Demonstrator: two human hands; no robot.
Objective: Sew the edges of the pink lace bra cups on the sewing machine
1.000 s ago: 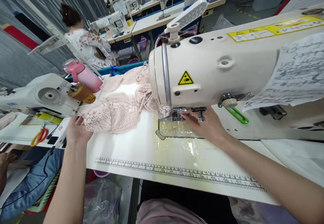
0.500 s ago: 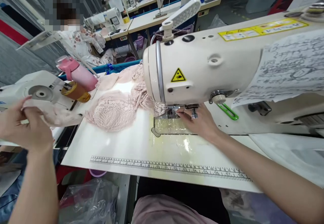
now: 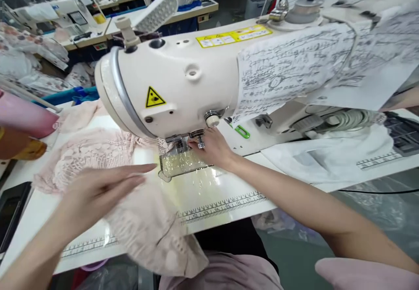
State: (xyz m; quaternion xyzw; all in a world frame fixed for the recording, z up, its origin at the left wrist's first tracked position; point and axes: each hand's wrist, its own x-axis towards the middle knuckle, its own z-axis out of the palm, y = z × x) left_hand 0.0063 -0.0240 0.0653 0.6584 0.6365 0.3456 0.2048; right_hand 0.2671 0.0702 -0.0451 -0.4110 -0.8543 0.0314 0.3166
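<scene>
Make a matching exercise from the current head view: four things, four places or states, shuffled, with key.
Column 1
1. Left hand
2. Right hand
3. Warning triangle
4. Handwritten sheet

Column 2
A. Yellow and black, on the rounded head end of the sewing machine
B. Close beside the presser foot
C. White with dark writing, draped over the machine's arm
D. Holding pale pink fabric that hangs down

Pairs: 1-D, 2-B, 3-A, 4-C
</scene>
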